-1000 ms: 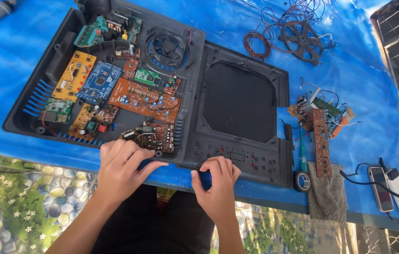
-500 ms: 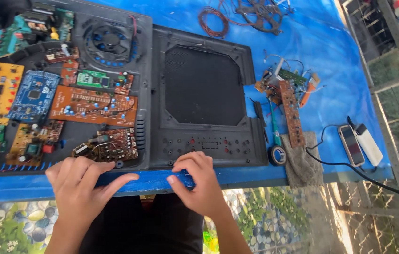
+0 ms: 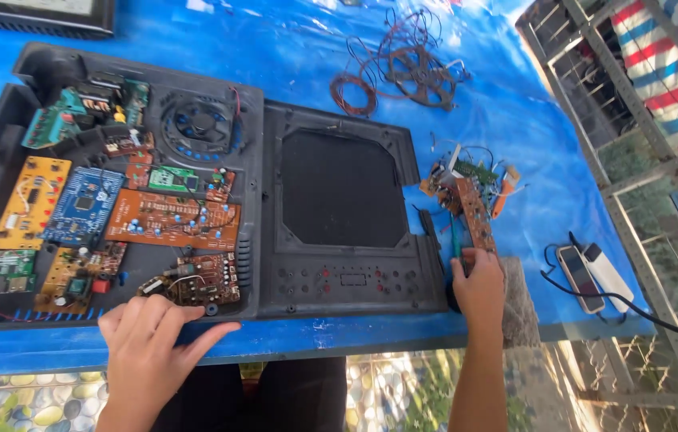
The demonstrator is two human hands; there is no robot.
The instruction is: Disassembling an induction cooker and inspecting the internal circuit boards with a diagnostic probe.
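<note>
The long brown circuit strip (image 3: pixel 476 216) is lying on the blue sheet (image 3: pixel 291 48) just right of the black plastic casing (image 3: pixel 339 264), with loose wires and a small green board (image 3: pixel 475 170) bunched at its far end. Your right hand (image 3: pixel 480 286) is reaching onto its near end, fingers curled downward, and it is also covering a dark round thing at the corner of the casing; I cannot tell if you are already pinching the strip or only touching it.

The risk, in my judgement, is that pulling the strip is dragging the tangled wires and the small board with it, and a solder joint is tearing. The strip is also lying near the edge of the desk, beside a grey cloth (image 3: pixel 519 308), so a loose grip could be letting it slide off.

Your left hand (image 3: pixel 151 340) is resting flat and open on the front edge of the casing, fingers spread, one finger pointing right, just below a brown board with knobs (image 3: pixel 195 282). Pressing here could be tipping the casing or bumping this board.

Your two hands are well apart. A phone (image 3: pixel 579 276) with a white charger and black cable is lying further right, and the cable could be catching your sleeve.
</note>
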